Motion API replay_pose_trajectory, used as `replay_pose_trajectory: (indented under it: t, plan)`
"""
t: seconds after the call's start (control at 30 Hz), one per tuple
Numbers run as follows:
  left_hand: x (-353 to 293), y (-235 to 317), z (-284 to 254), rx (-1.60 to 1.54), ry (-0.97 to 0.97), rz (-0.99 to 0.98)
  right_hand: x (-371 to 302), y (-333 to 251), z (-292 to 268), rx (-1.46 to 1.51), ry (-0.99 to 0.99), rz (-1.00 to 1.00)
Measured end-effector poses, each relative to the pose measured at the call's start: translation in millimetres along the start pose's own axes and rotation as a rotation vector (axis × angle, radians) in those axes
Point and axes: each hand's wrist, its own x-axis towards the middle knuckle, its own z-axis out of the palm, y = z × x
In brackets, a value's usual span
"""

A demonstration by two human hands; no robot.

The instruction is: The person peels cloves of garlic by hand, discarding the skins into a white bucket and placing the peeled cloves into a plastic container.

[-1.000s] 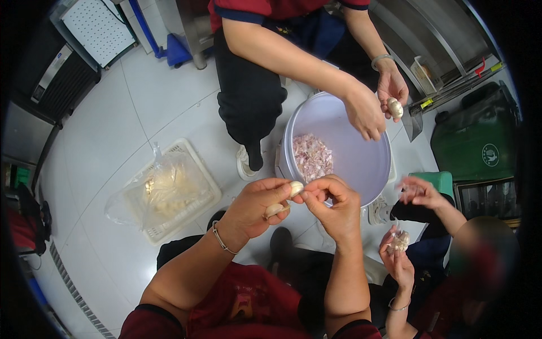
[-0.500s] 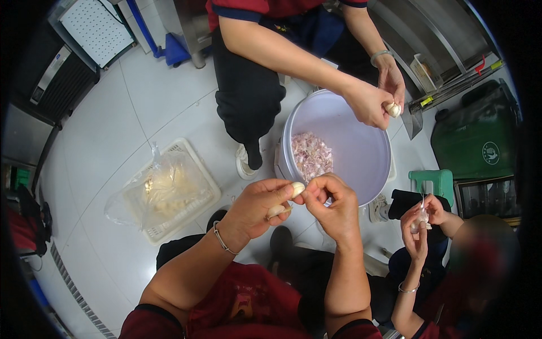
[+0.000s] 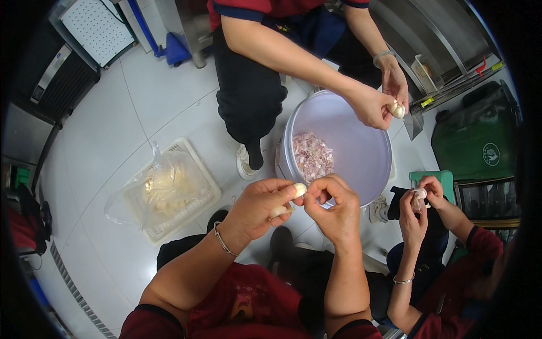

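Between the thumb and fingertips of my left hand (image 3: 257, 206) is a pale peeled-looking garlic clove (image 3: 299, 190). A second garlic clove (image 3: 279, 212) is tucked lower against the curled fingers of that hand. My right hand (image 3: 336, 209) is closed in a pinch at the right end of the upper clove; whatever is between its fingertips is too small to tell. Both hands are over the near rim of a large pale-lilac bucket (image 3: 361, 164). Pinkish garlic skins (image 3: 311, 155) are heaped inside on its left.
Across the bucket, a co-worker's hands (image 3: 375, 104) hold a garlic bulb. At right, another person's hands (image 3: 416, 217) hold garlic too. A white basket (image 3: 206, 200) with a clear bag of garlic (image 3: 169, 183) is on the floor at left. A green bin (image 3: 474, 135) stands far right.
My hands stay almost in place, with slight finger movement at the clove. The person at right has shifted, their hands now closer around the garlic. The co-worker opposite has barely moved.
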Motion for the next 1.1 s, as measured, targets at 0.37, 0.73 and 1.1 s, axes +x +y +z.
replay_pose_trajectory:
  t: [0.37,0.73,1.1]
  plan:
    - [-1.3,0.7,4.5,0.035,0.07,0.046,-1.7,9.7,-14.2,0.288,-0.14,0.029]
    - [0.2,-2.2,-7.8,-0.189,-0.046,-0.033,12.8,71.6,-39.2,-0.267,0.308,0.288]
    - [-7.2,3.3,-8.3,-0.056,0.018,0.039,20.1,79.6,-30.3,0.017,0.247,0.241]
